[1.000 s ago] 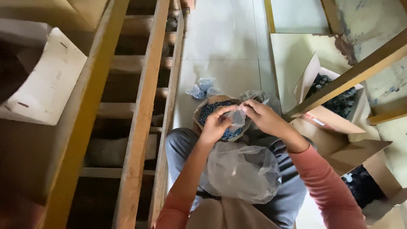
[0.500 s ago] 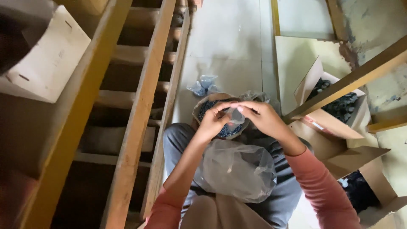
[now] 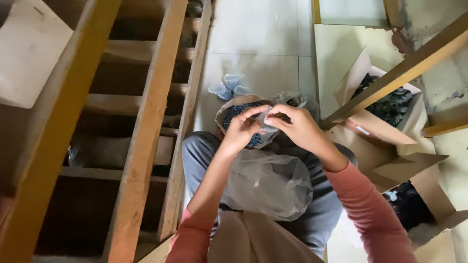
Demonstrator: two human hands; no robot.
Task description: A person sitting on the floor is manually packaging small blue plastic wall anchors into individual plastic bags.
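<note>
Left hand [image 3: 241, 131] and right hand [image 3: 295, 127] meet at mid-frame, fingertips drawn together on a small clear plastic bag [image 3: 267, 127] held between them; both hands pinch its edges, left thumb and forefinger on the left side, right fingers curled over the right side. Contents of the small bag not resolvable from this angle, possibly a few dark pieces. Directly beneath the hands, a brown container [image 3: 233, 108] filled with small dark blue-black parts [image 3: 239, 111], sitting on the floor just beyond the person's knees. Nearer the camera, a larger translucent plastic bag [image 3: 268, 184] lies loose and crumpled on the lap, over grey trousers [image 3: 199, 152]. Forearms in pink sleeves [image 3: 370, 209] enter from the near edge. Far of the container, a few crumpled clear bags [image 3: 226, 87] on the pale tiled floor [image 3: 253, 39]. Right side: an open cardboard box [image 3: 385, 104] with dark round parts inside, partly crossed by a yellow wooden beam [image 3: 404, 73] running diagonally; nearer and further right, a second open cardboard box [image 3: 414, 199] with dark contents. Left side: a wooden ladder-like frame [image 3: 146, 136] with yellowish rails and horizontal rungs occupies the left half of the view, dark space below it; a white cardboard piece [image 3: 27, 53] at far left.
</note>
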